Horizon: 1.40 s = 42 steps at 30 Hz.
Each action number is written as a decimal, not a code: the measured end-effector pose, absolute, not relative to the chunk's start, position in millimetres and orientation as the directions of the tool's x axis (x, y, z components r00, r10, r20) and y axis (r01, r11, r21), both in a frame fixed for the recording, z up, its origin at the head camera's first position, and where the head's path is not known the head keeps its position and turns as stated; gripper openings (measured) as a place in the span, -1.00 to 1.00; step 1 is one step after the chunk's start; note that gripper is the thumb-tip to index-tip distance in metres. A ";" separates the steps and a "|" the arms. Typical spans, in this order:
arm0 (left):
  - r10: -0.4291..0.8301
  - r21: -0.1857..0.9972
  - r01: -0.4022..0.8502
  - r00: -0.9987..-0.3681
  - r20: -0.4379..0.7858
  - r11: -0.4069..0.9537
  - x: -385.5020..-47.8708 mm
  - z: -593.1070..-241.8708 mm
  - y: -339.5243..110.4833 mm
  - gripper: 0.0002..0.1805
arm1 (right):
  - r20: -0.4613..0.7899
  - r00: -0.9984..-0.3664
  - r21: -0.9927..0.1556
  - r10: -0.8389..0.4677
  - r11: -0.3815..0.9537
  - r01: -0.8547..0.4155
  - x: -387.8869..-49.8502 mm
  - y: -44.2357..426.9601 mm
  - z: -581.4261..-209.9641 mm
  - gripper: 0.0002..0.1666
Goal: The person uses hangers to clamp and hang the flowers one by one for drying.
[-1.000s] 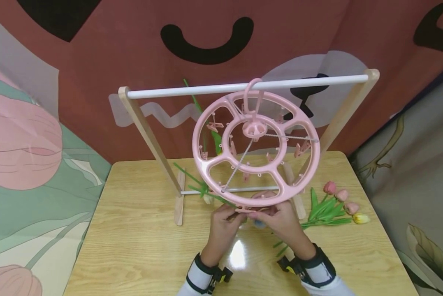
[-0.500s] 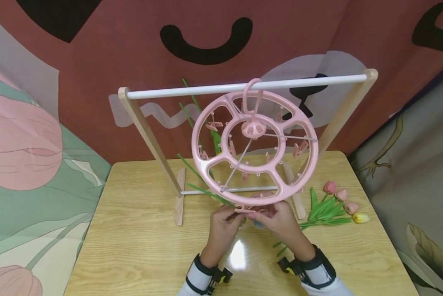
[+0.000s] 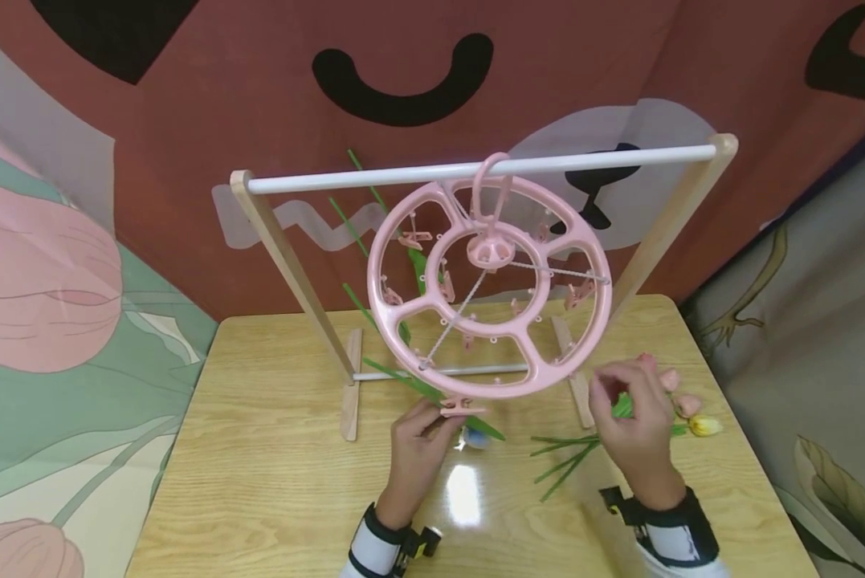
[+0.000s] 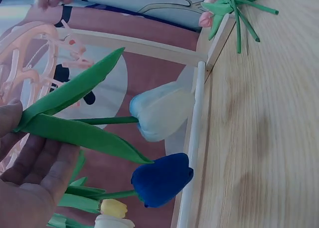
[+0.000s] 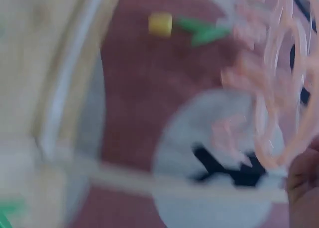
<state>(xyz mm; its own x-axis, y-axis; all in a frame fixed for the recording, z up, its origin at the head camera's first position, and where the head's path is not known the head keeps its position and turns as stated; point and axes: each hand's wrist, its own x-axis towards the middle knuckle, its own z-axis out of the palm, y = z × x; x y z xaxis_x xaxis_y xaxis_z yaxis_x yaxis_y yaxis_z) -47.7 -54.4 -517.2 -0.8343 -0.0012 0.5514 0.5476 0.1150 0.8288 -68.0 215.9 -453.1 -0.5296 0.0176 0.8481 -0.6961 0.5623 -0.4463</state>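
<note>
The right hand (image 3: 636, 425) has left the pink clip (image 3: 463, 408) and is over by the tulips (image 3: 687, 405) on the desk (image 3: 259, 490).

A moment ago both hands were there. Its thumb and fingers look apart; the left hand (image 3: 412, 449) still pinches the white tulip (image 4: 162, 111) under the hanger (image 3: 504, 391), so clipping seems nearly done.

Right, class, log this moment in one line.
left hand: pinches pale-blue tulip | right hand: nothing visibly held | pink clip hanger: hooked over white rail | tulip bunch: on table
</note>
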 end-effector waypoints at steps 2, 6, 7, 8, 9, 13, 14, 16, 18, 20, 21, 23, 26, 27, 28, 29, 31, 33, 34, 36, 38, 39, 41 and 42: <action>-0.009 0.826 0.549 -0.832 0.554 0.126 -47.2 -516.7 -56.6 -0.83 | 0.858 -0.513 -0.369 -0.021 0.670 -0.644 -74.3 225.4 -443.7 -0.46; -0.020 0.826 0.546 -0.832 0.554 0.139 -47.1 -517.5 -59.1 -0.82 | 0.801 -0.563 -0.230 -0.204 0.763 -0.604 -85.7 239.3 -432.3 -0.43; -0.021 0.829 0.542 -0.835 0.550 0.138 -47.1 -517.9 -59.5 -0.82 | 0.791 -0.564 -0.206 -0.237 0.766 -0.609 -88.0 241.2 -430.7 -0.44; -0.021 0.829 0.541 -0.836 0.549 0.139 -47.3 -518.5 -60.0 -0.82 | 0.780 -0.568 -0.189 -0.264 0.765 -0.616 -89.5 242.7 -429.6 -0.45; -0.022 0.830 0.539 -0.837 0.547 0.144 -47.3 -519.0 -60.6 -0.82 | 0.773 -0.568 -0.179 -0.283 0.761 -0.623 -90.6 243.6 -428.8 -0.46; -0.041 0.836 0.525 -0.843 0.537 0.158 -46.9 -519.9 -64.4 -0.84 | 0.749 -0.583 -0.172 -0.315 0.757 -0.630 -89.6 243.9 -427.3 -0.47; -0.046 0.834 0.527 -0.840 0.540 0.166 -46.7 -520.1 -65.9 -0.85 | 0.741 -0.591 -0.173 -0.320 0.758 -0.628 -88.6 243.2 -427.2 -0.46; -0.060 0.833 0.525 -0.839 0.541 0.173 -46.4 -520.5 -69.3 -0.87 | 0.731 -0.597 -0.173 -0.329 0.758 -0.629 -86.0 241.3 -427.3 -0.46; -0.072 0.827 0.532 -0.831 0.551 0.183 -46.8 -521.2 -72.7 -0.87 | 0.733 -0.589 -0.167 -0.341 0.749 -0.642 -83.6 238.5 -428.2 -0.50; -0.080 0.820 0.538 -0.824 0.560 0.197 -47.4 -522.2 -75.9 -0.87 | 0.745 -0.565 -0.151 -0.354 0.736 -0.660 -81.4 234.6 -429.5 -0.54; -0.084 0.819 0.537 -0.824 0.561 0.199 -47.7 -522.4 -77.3 -0.87 | 0.754 -0.550 -0.142 -0.359 0.728 -0.671 -80.5 232.4 -430.2 -0.55; -0.091 0.819 0.534 -0.823 0.560 0.208 -48.0 -522.9 -79.7 -0.86 | 0.778 -0.514 -0.130 -0.361 0.708 -0.694 -79.0 227.7 -431.6 -0.59; -0.106 0.835 0.511 -0.837 0.538 0.205 -47.9 -522.9 -83.2 -0.84 | 0.816 -0.456 -0.101 -0.354 0.690 -0.717 -76.0 219.9 -432.5 -0.61; -0.111 0.842 0.503 -0.842 0.528 0.194 -47.9 -522.6 -84.4 -0.84 | 0.829 -0.436 -0.090 -0.351 0.685 -0.723 -74.9 217.0 -432.5 -0.61; -0.116 0.848 0.497 -0.846 0.521 0.183 -47.9 -522.4 -85.4 -0.83 | 0.842 -0.415 -0.080 -0.346 0.680 -0.729 -73.6 214.3 -432.2 -0.61; -0.120 0.855 0.491 -0.851 0.512 0.166 -48.0 -522.2 -86.4 -0.82 | 0.853 -0.396 -0.070 -0.340 0.677 -0.732 -72.2 211.4 -431.6 -0.61; -0.122 0.864 0.486 -0.857 0.501 0.134 -48.4 -521.2 -88.5 -0.82 | 0.874 -0.359 -0.053 -0.326 0.671 -0.739 -69.6 205.2 -430.1 -0.61; -0.122 0.870 0.482 -0.862 0.492 0.105 -49.4 -521.0 -90.4 -0.79 | 0.895 -0.322 -0.043 -0.308 0.660 -0.750 -67.4 199.0 -428.3 -0.62; -0.123 0.870 0.482 -0.862 0.492 0.098 -49.9 -520.9 -91.4 -0.78 | 0.906 -0.305 -0.039 -0.294 0.658 -0.752 -66.5 196.0 -427.3 -0.62; -0.130 0.873 0.477 -0.864 0.487 0.100 -51.4 -520.7 -93.1 -0.78 | 0.926 -0.265 -0.029 -0.268 0.652 -0.758 -65.6 189.9 -425.5 -0.63; -0.144 0.879 0.465 -0.867 0.477 0.106 -52.8 -520.8 -94.8 -0.78 | 0.942 -0.230 -0.016 -0.244 0.652 -0.758 -65.1 184.4 -424.2 -0.64; -0.151 0.881 0.461 -0.868 0.473 0.109 -53.5 -520.7 -95.5 -0.78 | 0.949 -0.216 -0.013 -0.232 0.653 -0.757 -64.9 181.8 -423.7 -0.64; -0.168 0.889 0.444 -0.873 0.457 0.111 -55.1 -520.8 -96.9 -0.79 | 0.959 -0.189 -0.008 -0.211 0.649 -0.761 -64.5 177.2 -423.3 -0.64; -0.175 0.892 0.437 -0.875 0.451 0.111 -55.9 -521.0 -97.6 -0.79 | 0.962 -0.181 -0.007 -0.203 0.646 -0.763 -64.3 175.4 -423.1 -0.64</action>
